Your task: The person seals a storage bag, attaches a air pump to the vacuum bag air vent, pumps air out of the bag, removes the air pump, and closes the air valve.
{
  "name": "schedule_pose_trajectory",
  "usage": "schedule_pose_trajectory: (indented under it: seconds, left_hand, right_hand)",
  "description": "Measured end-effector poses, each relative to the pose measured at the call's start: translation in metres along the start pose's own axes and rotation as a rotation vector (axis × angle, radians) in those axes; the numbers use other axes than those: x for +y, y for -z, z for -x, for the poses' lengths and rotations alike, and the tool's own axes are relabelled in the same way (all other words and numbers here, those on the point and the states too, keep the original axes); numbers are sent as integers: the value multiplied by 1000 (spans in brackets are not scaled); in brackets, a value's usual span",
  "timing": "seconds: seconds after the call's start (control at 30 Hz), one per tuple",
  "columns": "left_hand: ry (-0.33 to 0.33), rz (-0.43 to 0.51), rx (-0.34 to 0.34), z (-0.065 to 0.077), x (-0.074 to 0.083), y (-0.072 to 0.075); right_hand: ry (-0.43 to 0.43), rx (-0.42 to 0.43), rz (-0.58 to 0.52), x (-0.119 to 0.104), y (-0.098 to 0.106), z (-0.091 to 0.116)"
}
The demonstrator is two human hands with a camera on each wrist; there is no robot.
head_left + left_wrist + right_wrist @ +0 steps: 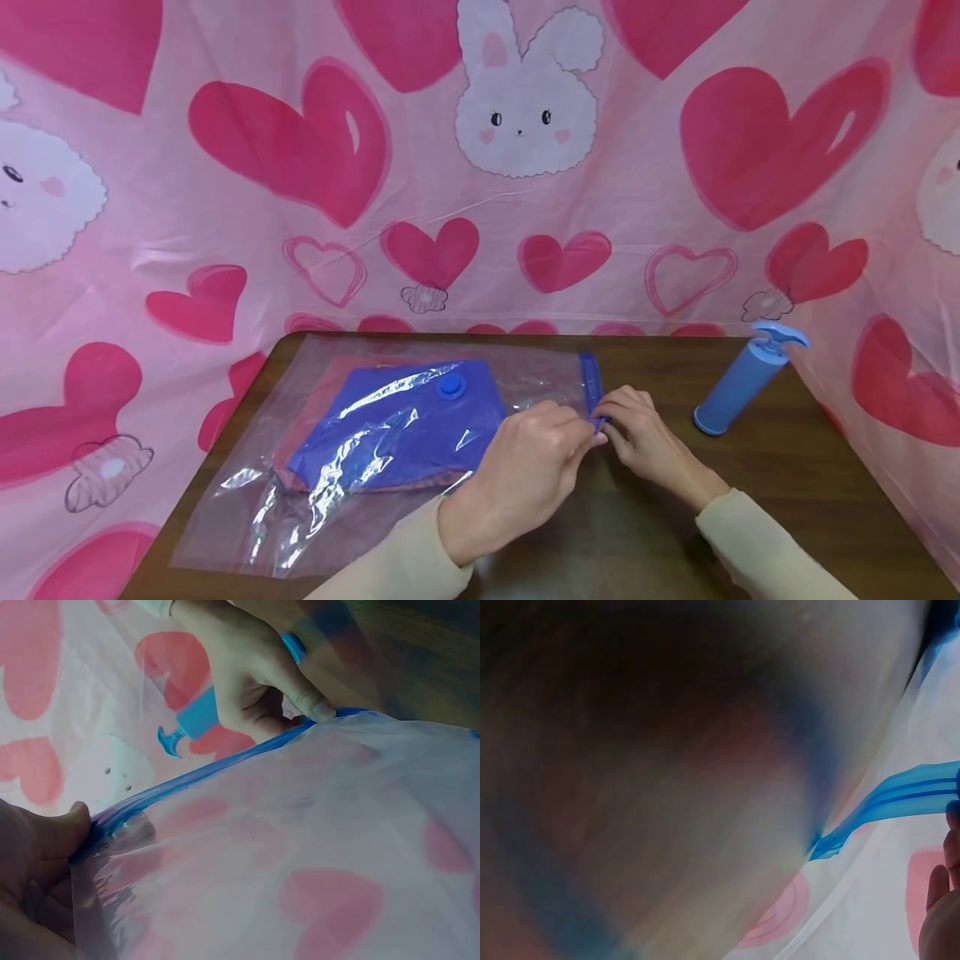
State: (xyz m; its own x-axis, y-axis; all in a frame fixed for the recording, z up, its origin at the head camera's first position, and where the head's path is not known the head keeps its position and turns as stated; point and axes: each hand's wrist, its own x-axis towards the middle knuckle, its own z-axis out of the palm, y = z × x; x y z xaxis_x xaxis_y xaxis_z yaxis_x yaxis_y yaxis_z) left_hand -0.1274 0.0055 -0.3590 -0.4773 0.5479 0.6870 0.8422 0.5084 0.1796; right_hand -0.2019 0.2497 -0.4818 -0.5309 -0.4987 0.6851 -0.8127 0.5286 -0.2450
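Clear bag [547,375]: lies flat on the dark wooden table [615,533], its body at nine o'clock of the hands in the head view; the far edge runs just beside the table's rim at twelve, the left edge near the rim at nine.
Blue seal strip [591,379]: borders the bag at its three o'clock side, running from the fingers toward twelve.
Left hand [525,467]: thumb and fingers pinch the strip near its close end; the forearm overlaps the bag's near edge.
Right hand [648,442]: pinches the same strip between thumb and fingers — a span of strip shows between both grips in the left wrist view.
Folded blue item [405,433]: inside the bag, with reddish material along its nine o'clock side.
Round blue valve [451,386]: at about two o'clock of the folded item's middle.
Blue hand pump [735,392]: stands at two o'clock of the right hand, handle up — bare tabletop separates them, and more extends toward four.
Right wrist view: largely blurred.
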Motion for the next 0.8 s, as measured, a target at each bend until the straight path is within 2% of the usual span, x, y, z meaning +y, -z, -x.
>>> schedule_pose_trajectory:
  seconds: [0.37,0.8]
  left_hand:
    - [29,18,3,-1,3,5]
    - [17,25,46,2,2,4]
  right_hand:
    - [-63,0,-42,-2,7,0]
    - [4,-4,-15,-1,5,-6]
